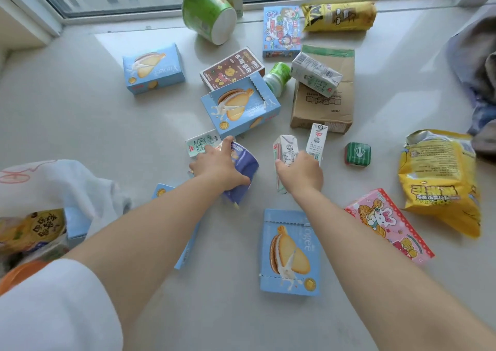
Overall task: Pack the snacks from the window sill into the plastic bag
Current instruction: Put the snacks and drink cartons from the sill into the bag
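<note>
A: What was the left hand (218,166) doing?

B: It lay on top of a purple cup (241,172), fingers curled over its rim. A small white carton (200,144) lay just beyond the fingertips; I couldn't tell whether they touched it.

A: And the right hand (302,174)?

B: Its fingers were wrapped round two slim milk cartons (285,150), which stuck up past the knuckles. The fingertips themselves were hidden behind the cartons.

A: Where was the plastic bag (67,187)?

B: Left of the left forearm, well apart from the fingers, crumpled and cut off by the frame edge. A yellow packet (35,228) showed inside it, the rest too blurred to name.

A: The snacks on the window sill (80,125)?

B: A blue biscuit box (240,107) sat just beyond the left fingers, another blue box (291,251) between the forearms. A third (185,254) was mostly hidden under the left arm. A yellow bag (440,178) lay far right of the right fingers.
</note>
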Demonstrator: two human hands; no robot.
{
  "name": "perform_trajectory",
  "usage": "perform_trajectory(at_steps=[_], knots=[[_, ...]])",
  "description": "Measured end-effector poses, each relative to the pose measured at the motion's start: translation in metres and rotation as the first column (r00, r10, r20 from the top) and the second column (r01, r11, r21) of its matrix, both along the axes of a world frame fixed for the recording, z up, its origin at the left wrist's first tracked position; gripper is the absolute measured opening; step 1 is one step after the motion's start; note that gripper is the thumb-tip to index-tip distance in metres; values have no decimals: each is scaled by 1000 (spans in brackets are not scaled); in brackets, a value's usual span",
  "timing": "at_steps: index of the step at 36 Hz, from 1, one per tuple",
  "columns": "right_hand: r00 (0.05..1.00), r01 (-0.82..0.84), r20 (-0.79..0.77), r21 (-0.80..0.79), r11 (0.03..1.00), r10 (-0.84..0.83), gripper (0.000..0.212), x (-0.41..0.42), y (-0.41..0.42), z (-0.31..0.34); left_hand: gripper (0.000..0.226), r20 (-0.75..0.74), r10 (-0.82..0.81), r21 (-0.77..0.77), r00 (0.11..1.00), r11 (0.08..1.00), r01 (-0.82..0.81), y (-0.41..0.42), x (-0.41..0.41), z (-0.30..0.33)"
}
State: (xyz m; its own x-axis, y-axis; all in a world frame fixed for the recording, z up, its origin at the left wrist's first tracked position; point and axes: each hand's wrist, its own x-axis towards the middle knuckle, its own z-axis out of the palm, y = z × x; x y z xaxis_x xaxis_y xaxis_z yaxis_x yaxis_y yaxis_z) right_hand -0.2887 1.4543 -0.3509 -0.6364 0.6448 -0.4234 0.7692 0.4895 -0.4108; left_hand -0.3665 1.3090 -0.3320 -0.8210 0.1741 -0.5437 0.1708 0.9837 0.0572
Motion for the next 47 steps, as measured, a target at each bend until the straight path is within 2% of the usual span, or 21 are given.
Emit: perform_trajectory(at_steps=[7,9,13,16,20,24,27,30,33,38,42,45,47], knots=[[989,121,-68,-148,982,-133,41,19,11,15,108,92,166,146,982,973,-178,-4,4,0],[979,137,-120,-207,969,-164,36,25,8,22,107,109,226,239,968,939,-246,-11,9,2],[930,166,-261,-332,929,-259,31,33,-4,45,103,163,377,511,912,758,-405,-31,28,20],[879,156,-331,-481,863,-343,24,34,-25,65,98,132,433,706,892,590,-391,-56,45,42],[852,43,-387,-620,784,-353,15,31,-70,88,98,124,533,847,837,382,-369,-103,69,72],[822,-111,-472,-683,722,-319,15,24,-130,111,109,58,581,913,812,297,-278,-164,89,96],[809,-218,-517,-706,674,-280,7,20,-181,126,106,30,647,941,762,239,-240,-213,94,107],[808,-297,-544,-709,640,-227,8,15,-233,136,103,-58,696,946,716,266,-182,-265,97,111],[818,-325,-548,-688,649,-171,24,10,-287,142,107,-94,739,947,667,273,-169,-316,96,112],[862,-276,-502,-591,758,-77,26,10,-364,130,104,-121,786,935,606,295,-197,-380,91,98],[870,-243,-493,-464,852,-20,31,13,-395,116,105,-146,815,925,561,313,-214,-397,83,80],[865,-182,-497,-427,886,-62,27,10,-403,112,105,-172,782,929,599,331,-165,-399,71,75],[868,-169,-494,-374,912,-41,26,8,-406,109,103,-219,719,916,660,385,-116,-406,63,68]])
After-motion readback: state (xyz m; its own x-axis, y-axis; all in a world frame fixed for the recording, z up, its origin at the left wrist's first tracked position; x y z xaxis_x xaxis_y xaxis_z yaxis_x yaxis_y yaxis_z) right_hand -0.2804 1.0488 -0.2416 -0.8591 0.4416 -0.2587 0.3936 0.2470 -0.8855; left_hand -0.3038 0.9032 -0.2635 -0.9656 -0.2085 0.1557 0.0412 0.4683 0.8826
